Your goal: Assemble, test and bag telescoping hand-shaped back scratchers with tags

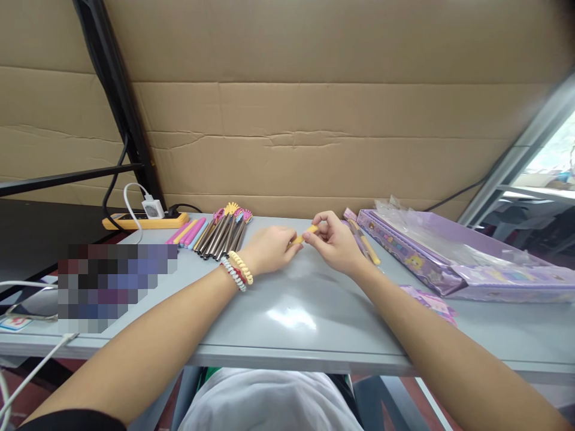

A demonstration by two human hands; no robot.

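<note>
Above the middle of the grey table point(296, 299), my left hand point(275, 248) and my right hand point(330, 239) are close together. Both pinch a small yellow piece point(309, 231) between thumb and fingers, the left at its lower end, the right at its upper end. Beaded bands circle my left wrist. Left of my left hand lies a row of dark metallic sticks point(220, 234) with colourful hand-shaped tops. Pink, yellow and blue tubes point(191, 232) lie beside them. Just right of my right hand are a few purple and yellow pens point(369, 248).
A purple open box point(413, 263) with clear plastic in it stands at the right, a pink-purple card point(432, 302) before it. At the back left is a yellow power strip point(173, 221) with a white plug and cables. Cardboard point(314, 108) stands behind the table.
</note>
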